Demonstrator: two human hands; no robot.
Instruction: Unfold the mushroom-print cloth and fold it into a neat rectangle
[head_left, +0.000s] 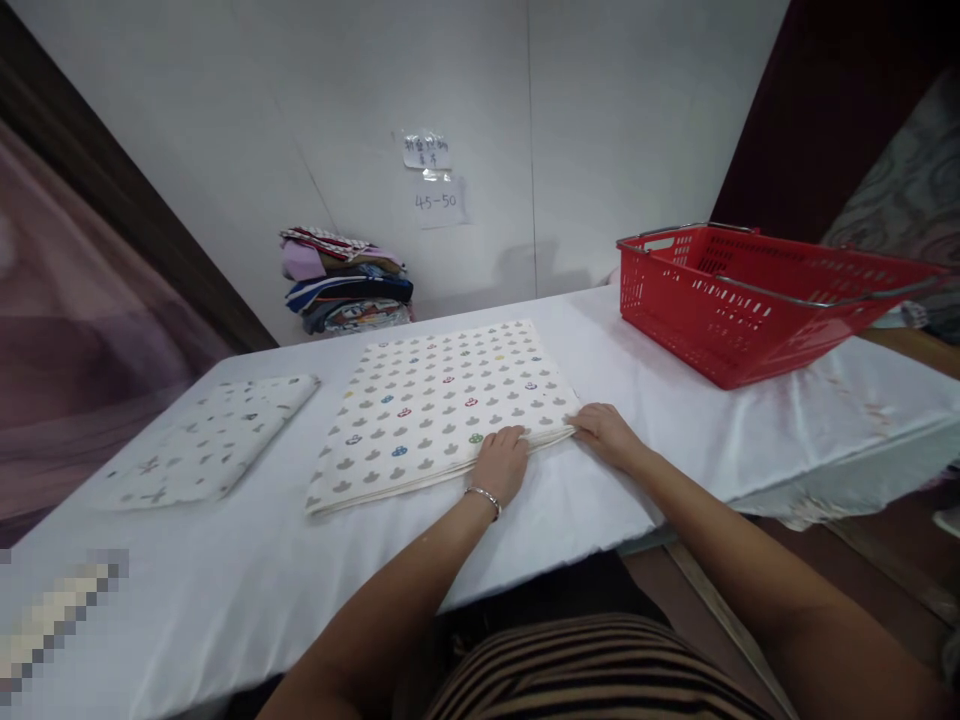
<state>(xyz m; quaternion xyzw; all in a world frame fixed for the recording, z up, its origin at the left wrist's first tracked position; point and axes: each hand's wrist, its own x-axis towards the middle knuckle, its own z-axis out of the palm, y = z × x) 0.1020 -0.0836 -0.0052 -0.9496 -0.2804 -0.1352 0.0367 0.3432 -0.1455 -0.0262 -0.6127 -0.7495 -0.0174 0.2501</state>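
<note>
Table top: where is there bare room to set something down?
Bare white table lies along the near edge below the folded patterned cloth, and between that cloth and the red basket. Crowded: left hand and right hand at the cloth's near edge.

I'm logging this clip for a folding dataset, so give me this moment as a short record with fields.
left hand: fingers on the near edge of the patterned cloth, bracelet on the wrist
right hand: at the cloth's near right corner
cloth state: folded flat on the white table
left of it: smaller folded cloth
right of it: red basket
by the wall: stack of folded fabrics
</note>
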